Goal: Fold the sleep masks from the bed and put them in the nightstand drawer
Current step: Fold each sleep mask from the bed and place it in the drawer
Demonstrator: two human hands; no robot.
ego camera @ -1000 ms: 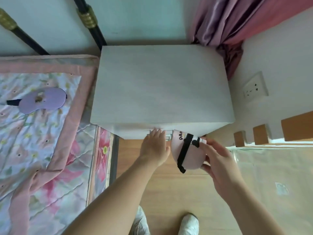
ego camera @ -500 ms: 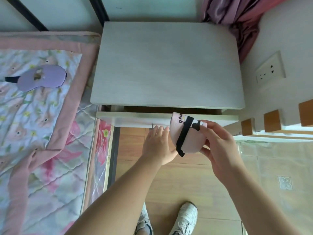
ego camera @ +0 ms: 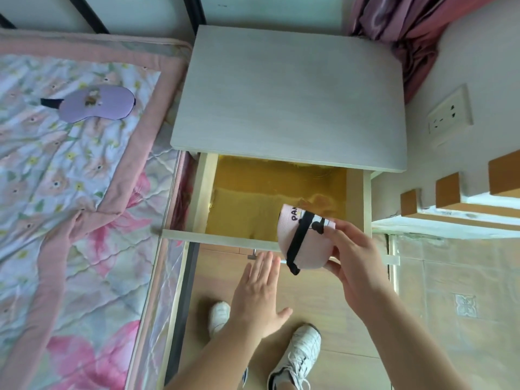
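One folded pink fabric sleep mask (ego camera: 302,237), pinched in the right hand (ego camera: 354,257), needs lowering into the gold-lined open drawer (ego camera: 253,198); left hand (ego camera: 259,299) spread, empty.

Pink curtain (ego camera: 416,26) at wall corner; wall socket (ego camera: 449,114); white sneakers (ego camera: 298,358) on wood floor (ego camera: 323,313).

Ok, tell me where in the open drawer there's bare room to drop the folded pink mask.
The drawer floor shows bare gold lining from its left wall across to the middle and back under the nightstand top. Only the front right corner is crowded, where the right hand holds the pink mask.
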